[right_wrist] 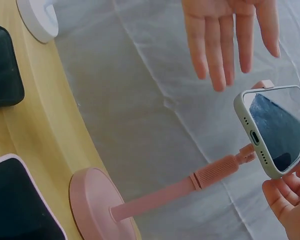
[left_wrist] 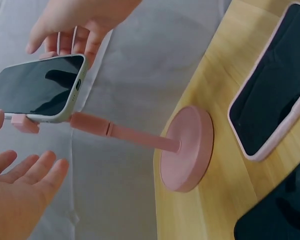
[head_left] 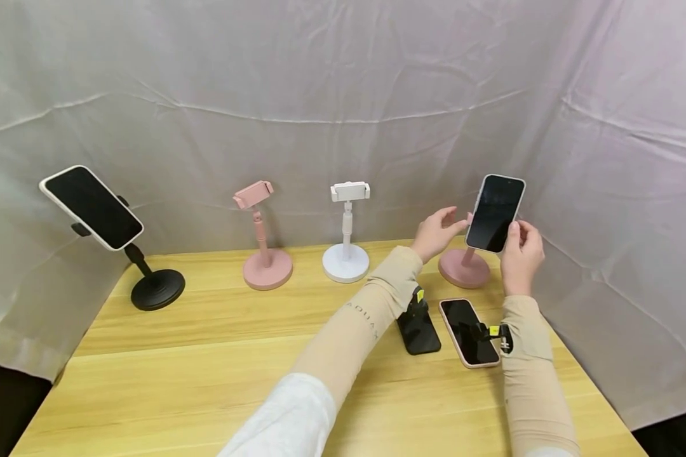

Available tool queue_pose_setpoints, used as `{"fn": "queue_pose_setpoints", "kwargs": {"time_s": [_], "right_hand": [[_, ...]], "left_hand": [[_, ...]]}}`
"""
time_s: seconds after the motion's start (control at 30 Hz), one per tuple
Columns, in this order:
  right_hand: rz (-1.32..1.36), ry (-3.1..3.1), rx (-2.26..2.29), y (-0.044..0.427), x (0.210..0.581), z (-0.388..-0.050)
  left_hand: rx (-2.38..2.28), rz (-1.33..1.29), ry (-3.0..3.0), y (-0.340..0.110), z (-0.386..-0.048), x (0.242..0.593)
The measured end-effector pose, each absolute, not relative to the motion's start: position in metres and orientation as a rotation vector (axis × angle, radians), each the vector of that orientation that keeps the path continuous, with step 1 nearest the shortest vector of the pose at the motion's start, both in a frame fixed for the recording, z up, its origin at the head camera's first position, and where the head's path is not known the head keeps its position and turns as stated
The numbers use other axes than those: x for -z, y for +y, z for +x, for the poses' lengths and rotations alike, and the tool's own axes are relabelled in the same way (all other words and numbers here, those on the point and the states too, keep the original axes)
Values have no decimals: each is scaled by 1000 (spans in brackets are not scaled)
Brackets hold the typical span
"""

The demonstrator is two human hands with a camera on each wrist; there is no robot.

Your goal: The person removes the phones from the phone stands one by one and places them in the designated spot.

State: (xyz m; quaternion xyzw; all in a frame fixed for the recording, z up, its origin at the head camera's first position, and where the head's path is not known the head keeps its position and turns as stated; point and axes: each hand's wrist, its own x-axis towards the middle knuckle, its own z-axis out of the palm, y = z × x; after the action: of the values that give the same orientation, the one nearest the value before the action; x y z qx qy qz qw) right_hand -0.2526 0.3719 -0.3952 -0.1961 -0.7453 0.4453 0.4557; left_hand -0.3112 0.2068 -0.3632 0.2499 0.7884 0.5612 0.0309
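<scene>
A dark-screened phone in a pale case (head_left: 496,213) sits tilted in the clamp of a pink phone stand (head_left: 464,269) at the table's right rear. My left hand (head_left: 437,232) is beside the phone's left edge, fingers extended and holding nothing. In the left wrist view, its thumb reaches close to the pink clamp jaw. On the other side, my right hand (head_left: 523,255) is at the phone's right edge, thumb raised along it and fingers loosely bent. Right fingertips (right_wrist: 276,192) meet the phone's lower corner in the right wrist view; any contact behind it is hidden.
A black phone (head_left: 419,331) and a pink-cased phone (head_left: 463,336) lie under my forearms. Further left stand a white phone stand (head_left: 345,261), another pink stand (head_left: 267,269) and a black stand (head_left: 157,290) bearing a white-cased phone (head_left: 91,206). Grey cloth (head_left: 297,76) hangs behind.
</scene>
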Motion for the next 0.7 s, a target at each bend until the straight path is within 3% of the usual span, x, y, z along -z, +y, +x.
{"fn": "queue_pose_setpoints", "kwargs": {"time_s": [0.7], "right_hand": [[-503, -1800, -1115, 366, 398, -257]], "left_hand": [[-2030, 749, 2266, 226, -312, 370]]}}
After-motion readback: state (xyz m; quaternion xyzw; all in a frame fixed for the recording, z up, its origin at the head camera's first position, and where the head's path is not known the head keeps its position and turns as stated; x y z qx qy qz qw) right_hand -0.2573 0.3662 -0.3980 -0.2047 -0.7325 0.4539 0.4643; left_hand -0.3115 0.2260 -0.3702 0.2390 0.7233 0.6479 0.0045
